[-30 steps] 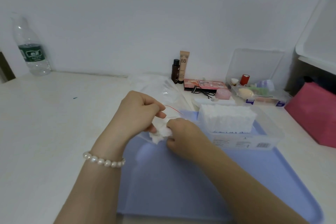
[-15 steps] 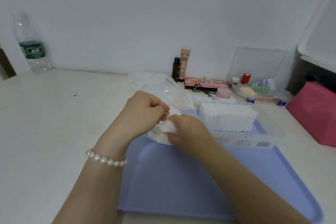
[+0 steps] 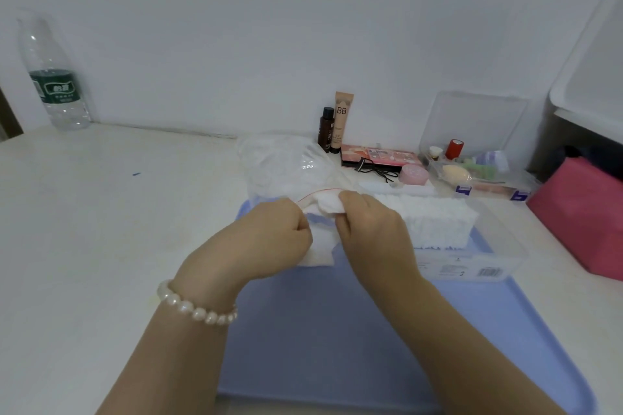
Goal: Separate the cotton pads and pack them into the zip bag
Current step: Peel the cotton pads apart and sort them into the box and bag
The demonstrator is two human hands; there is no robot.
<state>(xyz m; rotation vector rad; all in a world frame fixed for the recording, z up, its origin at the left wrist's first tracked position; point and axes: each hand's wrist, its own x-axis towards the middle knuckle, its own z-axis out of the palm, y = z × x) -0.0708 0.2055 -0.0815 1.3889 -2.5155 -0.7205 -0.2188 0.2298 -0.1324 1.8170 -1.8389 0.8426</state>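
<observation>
Pinching the zip bag (image 3: pixel 286 175) mouth with our left hand (image 3: pixel 269 239) while our right hand (image 3: pixel 367 229) pushes cotton pads (image 3: pixel 328 204) in at twelve o'clock over the tray (image 3: pixel 337 347), we risk pads snagging the rim and spilling out.

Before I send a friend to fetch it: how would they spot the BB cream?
Follow the back wall to the two small containers standing behind the plastic bag. The BB cream is the taller beige tube marked BB, touching a shorter dark brown bottle on its left.
</observation>
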